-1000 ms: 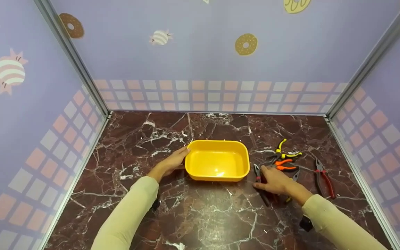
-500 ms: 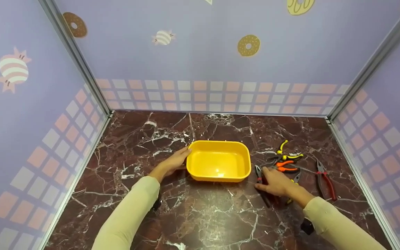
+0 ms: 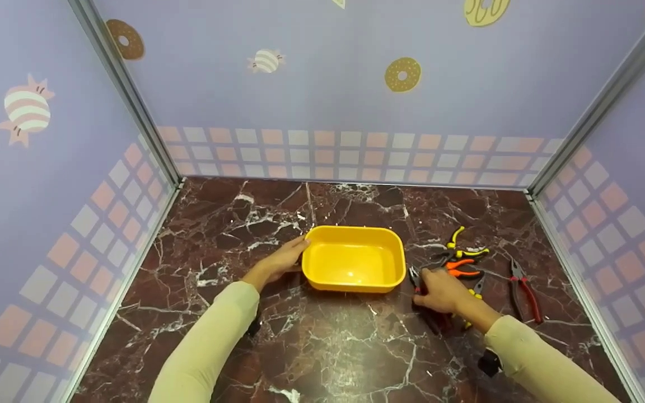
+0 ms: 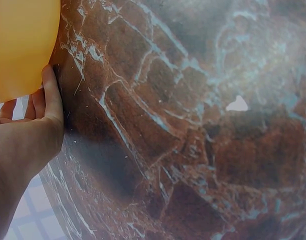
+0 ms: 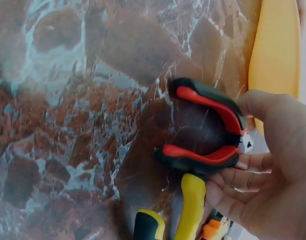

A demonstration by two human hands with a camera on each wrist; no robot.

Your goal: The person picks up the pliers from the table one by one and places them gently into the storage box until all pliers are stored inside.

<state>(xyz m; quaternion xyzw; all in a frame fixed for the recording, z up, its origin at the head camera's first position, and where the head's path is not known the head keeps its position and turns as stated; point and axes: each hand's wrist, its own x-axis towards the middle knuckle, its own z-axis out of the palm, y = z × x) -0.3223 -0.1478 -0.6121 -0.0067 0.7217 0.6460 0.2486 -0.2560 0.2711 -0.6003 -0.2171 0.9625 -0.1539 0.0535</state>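
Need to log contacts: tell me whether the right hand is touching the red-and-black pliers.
Touching. The right wrist view shows the right hand with thumb and fingers curled round the red-and-black pliers near the pivot.

That surface [image 3: 328, 336] looks like polished dark red marble, pretty glossy. Yellow tub [image 3: 353, 258] is smooth shiny plastic, and the pliers [image 5: 208, 130] have rubbery matt red-and-black grips.
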